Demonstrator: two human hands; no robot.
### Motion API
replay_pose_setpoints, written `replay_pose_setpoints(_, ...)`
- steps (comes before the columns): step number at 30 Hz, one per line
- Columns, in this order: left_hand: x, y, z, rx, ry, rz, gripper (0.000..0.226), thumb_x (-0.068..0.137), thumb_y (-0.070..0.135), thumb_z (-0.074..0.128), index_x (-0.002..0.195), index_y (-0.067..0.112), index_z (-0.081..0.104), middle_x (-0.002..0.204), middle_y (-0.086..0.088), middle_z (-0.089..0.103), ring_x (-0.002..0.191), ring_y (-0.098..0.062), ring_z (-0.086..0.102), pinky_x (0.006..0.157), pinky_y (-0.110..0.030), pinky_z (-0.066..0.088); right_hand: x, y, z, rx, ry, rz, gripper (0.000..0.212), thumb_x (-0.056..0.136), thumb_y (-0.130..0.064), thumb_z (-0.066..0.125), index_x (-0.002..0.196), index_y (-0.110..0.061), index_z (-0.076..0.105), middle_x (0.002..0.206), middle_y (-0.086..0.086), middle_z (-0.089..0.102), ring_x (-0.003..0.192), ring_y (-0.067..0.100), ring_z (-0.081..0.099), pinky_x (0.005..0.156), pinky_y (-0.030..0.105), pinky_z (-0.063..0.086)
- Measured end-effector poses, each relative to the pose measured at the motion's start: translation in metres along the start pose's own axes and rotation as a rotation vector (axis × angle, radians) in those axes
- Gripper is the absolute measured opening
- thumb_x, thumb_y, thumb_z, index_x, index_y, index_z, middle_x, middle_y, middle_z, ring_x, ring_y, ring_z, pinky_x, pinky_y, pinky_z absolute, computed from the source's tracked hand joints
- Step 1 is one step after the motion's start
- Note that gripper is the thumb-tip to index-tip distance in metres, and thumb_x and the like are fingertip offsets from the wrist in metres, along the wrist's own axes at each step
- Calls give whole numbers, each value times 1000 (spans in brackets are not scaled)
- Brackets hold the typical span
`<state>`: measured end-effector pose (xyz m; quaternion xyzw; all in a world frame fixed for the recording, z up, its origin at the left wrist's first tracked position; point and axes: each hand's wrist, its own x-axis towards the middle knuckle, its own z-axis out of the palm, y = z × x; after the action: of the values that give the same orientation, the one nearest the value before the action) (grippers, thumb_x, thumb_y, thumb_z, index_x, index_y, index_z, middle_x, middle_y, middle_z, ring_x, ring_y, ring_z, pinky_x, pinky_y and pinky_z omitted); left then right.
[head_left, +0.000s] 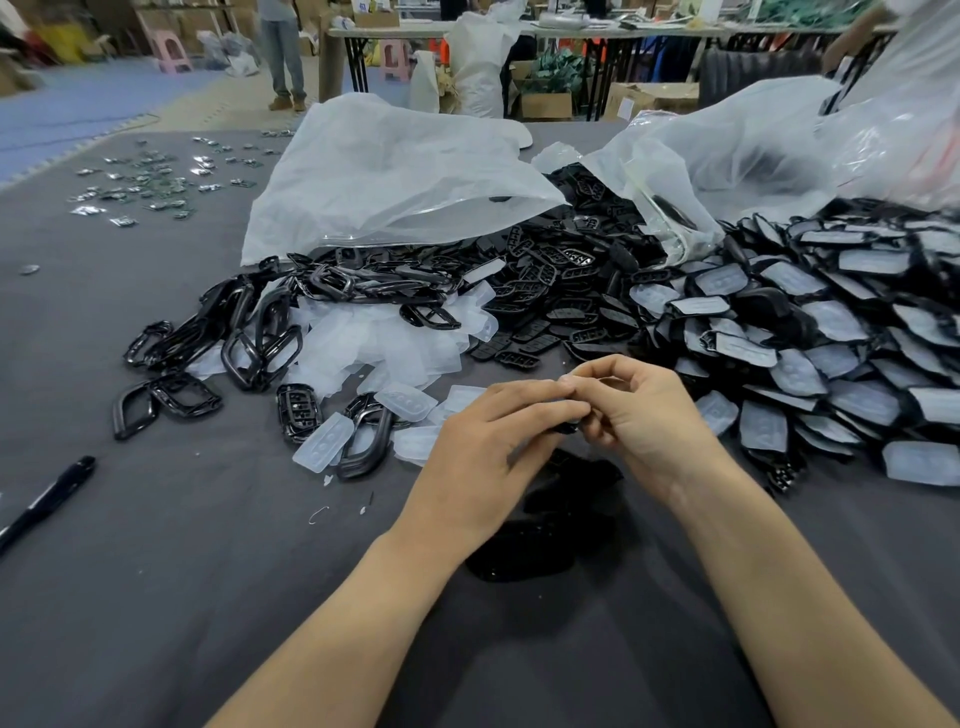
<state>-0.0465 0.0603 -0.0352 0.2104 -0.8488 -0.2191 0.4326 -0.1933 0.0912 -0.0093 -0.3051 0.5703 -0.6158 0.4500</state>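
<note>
My left hand and my right hand meet above the grey cloth table. Together they hold a small black plastic part, mostly hidden by the fingers. Both hands curl their fingers round it. Below the hands lie a few black key-shell pieces on the cloth. Behind the hands are heaps of parts: black glossy frames at left, translucent button pads in the middle, black button panels and assembled shells with pads at right.
Clear plastic bags lie open behind the heaps. A black marker pen lies at the left edge. Small packets of circuit boards are scattered at the far left. A person stands in the background near tables and boxes.
</note>
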Motion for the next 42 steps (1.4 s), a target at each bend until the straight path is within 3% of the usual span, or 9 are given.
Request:
replay_pose_setpoints(5, 0, 0, 0, 1, -7, 24, 26, 83, -2, 67, 107, 6, 73, 116, -2, 69, 115, -19, 59, 103, -24, 42, -2, -1, -1, -9, -1, 12, 10, 85, -2, 65, 80, -4, 58, 43, -3, 53, 33, 3, 42, 34, 13, 32)
replay_pose_setpoints(9, 1, 0, 0, 0, -10, 32, 24, 84, -1, 65, 106, 4, 73, 113, -5, 70, 114, -15, 59, 107, -20, 37, -2, 0, -1, 3, 3, 17, 9, 86, -3, 65, 81, -3, 58, 45, -3, 55, 32, 3, 42, 33, 13, 33)
replay_pose_setpoints(12, 0, 1, 0, 32, -23, 51, 24, 84, 3, 66, 106, 5, 73, 112, -5, 71, 110, -14, 62, 105, -29, 41, -1, 3, 0, -83, 39, -38, 11, 86, -2, 66, 77, -4, 60, 45, -4, 57, 31, 3, 42, 33, 13, 32)
replay_pose_setpoints(14, 0, 0, 0, 84, -16, 85, 22, 83, 5, 68, 103, 7, 75, 108, -2, 73, 106, -13, 65, 100, -35, 44, -1, 5, 0, -157, 51, -90, 13, 86, 0, 65, 75, -5, 60, 47, 0, 57, 30, 3, 42, 33, 13, 32)
replay_pose_setpoints(19, 0, 2, 0, 96, 18, 101, 16, 80, 12, 71, 95, 9, 78, 101, 0, 75, 99, -11, 69, 94, -34, 46, 2, 8, -2, -253, 72, -139, 16, 87, 0, 64, 73, -7, 61, 63, 17, 57, 31, 3, 42, 35, 14, 35)
replay_pose_setpoints(25, -1, 3, 1, 122, 49, 99, 18, 84, 21, 66, 92, 10, 78, 100, 0, 75, 94, -13, 71, 92, -34, 48, 3, 11, -2, -275, 91, -152, 16, 87, -2, 66, 72, -7, 61, 46, 2, 55, 30, 5, 42, 35, 15, 36)
replay_pose_setpoints(37, 1, 5, 2, 166, 108, 192, 10, 87, 12, 67, 90, 8, 76, 98, 3, 74, 84, -17, 70, 79, -37, 48, 6, 9, -6, -322, 153, -230, 13, 88, -6, 66, 76, -7, 61, 46, -2, 54, 31, 7, 45, 35, 16, 36)
replay_pose_setpoints(42, 0, 6, 2, 171, 113, 205, 13, 82, 14, 75, 93, 8, 75, 100, 3, 73, 86, -19, 65, 81, -36, 47, 4, 9, -7, -392, 196, -320, 12, 87, -12, 67, 77, -13, 62, 58, -3, 60, 36, 10, 51, 44, 26, 44)
